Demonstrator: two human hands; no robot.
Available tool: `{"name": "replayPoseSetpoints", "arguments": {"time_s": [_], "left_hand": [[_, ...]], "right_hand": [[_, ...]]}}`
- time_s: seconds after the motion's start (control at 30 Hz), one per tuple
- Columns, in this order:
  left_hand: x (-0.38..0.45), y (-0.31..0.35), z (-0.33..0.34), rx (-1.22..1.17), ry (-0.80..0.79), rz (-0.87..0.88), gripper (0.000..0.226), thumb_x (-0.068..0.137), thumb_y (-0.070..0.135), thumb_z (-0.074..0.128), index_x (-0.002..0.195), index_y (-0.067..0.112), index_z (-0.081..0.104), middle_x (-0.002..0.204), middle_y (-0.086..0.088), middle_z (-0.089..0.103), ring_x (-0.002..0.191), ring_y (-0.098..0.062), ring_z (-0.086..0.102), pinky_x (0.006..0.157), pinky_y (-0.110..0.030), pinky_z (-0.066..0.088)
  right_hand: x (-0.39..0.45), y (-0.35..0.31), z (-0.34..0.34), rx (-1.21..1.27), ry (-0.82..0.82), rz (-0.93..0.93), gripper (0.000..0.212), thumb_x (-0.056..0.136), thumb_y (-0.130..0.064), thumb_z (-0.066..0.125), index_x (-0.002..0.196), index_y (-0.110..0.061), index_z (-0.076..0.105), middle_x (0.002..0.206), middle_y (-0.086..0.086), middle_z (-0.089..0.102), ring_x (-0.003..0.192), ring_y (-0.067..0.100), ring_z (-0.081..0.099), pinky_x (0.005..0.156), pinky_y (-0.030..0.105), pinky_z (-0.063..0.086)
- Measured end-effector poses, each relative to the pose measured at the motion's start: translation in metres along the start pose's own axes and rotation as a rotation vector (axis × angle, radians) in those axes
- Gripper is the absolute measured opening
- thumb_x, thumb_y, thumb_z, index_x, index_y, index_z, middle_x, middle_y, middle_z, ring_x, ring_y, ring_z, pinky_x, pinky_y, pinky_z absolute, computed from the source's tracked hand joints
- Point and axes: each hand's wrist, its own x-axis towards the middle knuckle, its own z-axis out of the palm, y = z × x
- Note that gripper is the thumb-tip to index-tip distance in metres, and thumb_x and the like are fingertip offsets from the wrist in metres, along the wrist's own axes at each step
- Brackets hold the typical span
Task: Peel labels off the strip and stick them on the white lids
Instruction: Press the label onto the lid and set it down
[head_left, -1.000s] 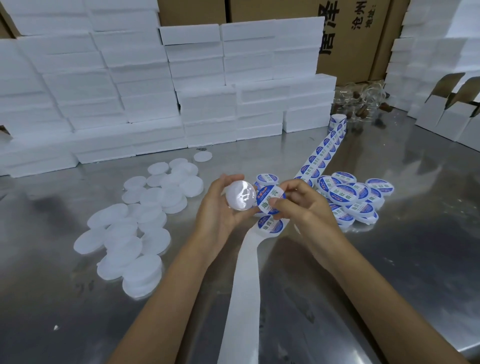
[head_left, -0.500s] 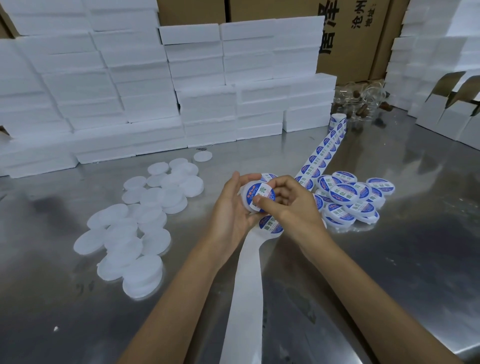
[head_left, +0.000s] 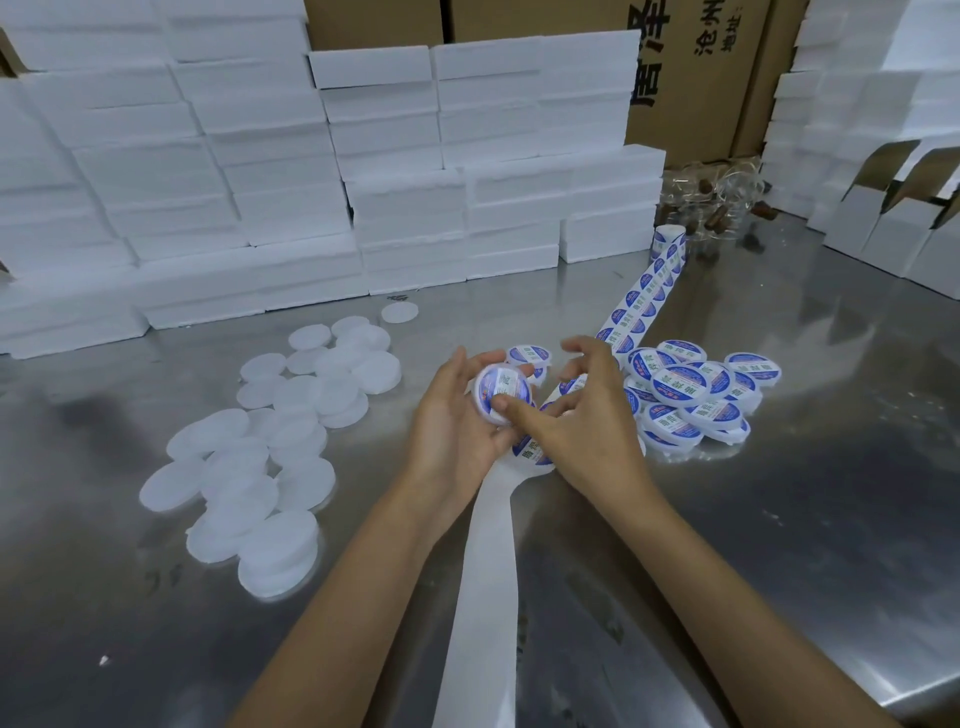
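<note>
Left hand (head_left: 457, 415) cupped, fingers curled in a grip; right hand (head_left: 582, 415) thumb pressing, fingers spread.

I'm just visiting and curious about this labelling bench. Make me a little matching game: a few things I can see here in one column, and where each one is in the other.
Things:
1. plain white round lids
2. pile of blue-labelled round lids
3. bare white backing strip
4. single labelled lid

Places:
A. runs between the forearms toward the camera
B. held in the left hand, right hand thumb pressing on it
C. scattered on the metal table, left of the hands
D. heaped right of the hands

Pairs: 1-C, 2-D, 3-A, 4-B
</note>
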Motion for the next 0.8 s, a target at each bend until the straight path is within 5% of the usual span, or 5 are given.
{"name": "replayPoseSetpoints", "arguments": {"time_s": [0.2,0.43,0.57,0.67,0.8], "left_hand": [[-0.001,0.0,0.0,-0.077,-0.076,-0.055,0.042,0.103,0.04,0.042,0.115,0.004,0.06,0.122,-0.024,0.068,0.112,-0.036,0.067,0.099,-0.048,0.053],[-0.002,0.003,-0.001,-0.017,-0.14,-0.065,0.028,0.093,0.02,0.053,0.112,0.004,0.067,0.124,-0.023,0.067,0.112,-0.035,0.067,0.092,-0.044,0.058],[-0.004,0.002,-0.005,0.36,-0.151,0.062,0.04,0.095,-0.012,0.045,0.127,0.007,0.059,0.12,-0.021,0.069,0.101,-0.029,0.071,0.087,-0.036,0.06],[-0.006,0.004,-0.007,0.589,-0.079,0.175,0.042,0.089,-0.015,0.061,0.124,0.008,0.062,0.109,-0.021,0.071,0.082,-0.024,0.072,0.072,-0.03,0.062],[-0.006,0.007,-0.008,0.593,0.012,0.214,0.049,0.08,-0.01,0.075,0.121,0.017,0.067,0.083,-0.013,0.074,0.073,-0.025,0.073,0.069,-0.027,0.061]], "right_hand": [[-0.005,0.004,0.002,-0.261,-0.035,-0.127,0.051,0.067,-0.082,0.054,0.077,-0.034,0.043,0.082,-0.019,0.045,0.077,-0.007,0.05,0.056,0.019,0.03],[-0.001,0.009,-0.003,-0.25,-0.026,-0.269,0.028,0.1,-0.042,0.048,0.082,-0.022,0.056,0.075,-0.005,0.055,0.071,0.011,0.052,0.064,0.031,0.044],[0.003,0.012,-0.005,-0.241,0.028,-0.249,0.03,0.103,-0.027,0.045,0.075,-0.018,0.05,0.071,-0.004,0.051,0.064,0.012,0.046,0.06,0.028,0.032],[0.004,0.014,-0.008,-0.225,0.041,-0.224,0.034,0.104,-0.026,0.043,0.075,-0.01,0.05,0.07,0.001,0.053,0.064,0.016,0.047,0.059,0.03,0.034],[-0.001,0.012,-0.009,-0.129,-0.025,-0.201,0.034,0.102,-0.045,0.04,0.08,-0.019,0.044,0.068,-0.004,0.053,0.063,0.012,0.051,0.058,0.033,0.041]]}}
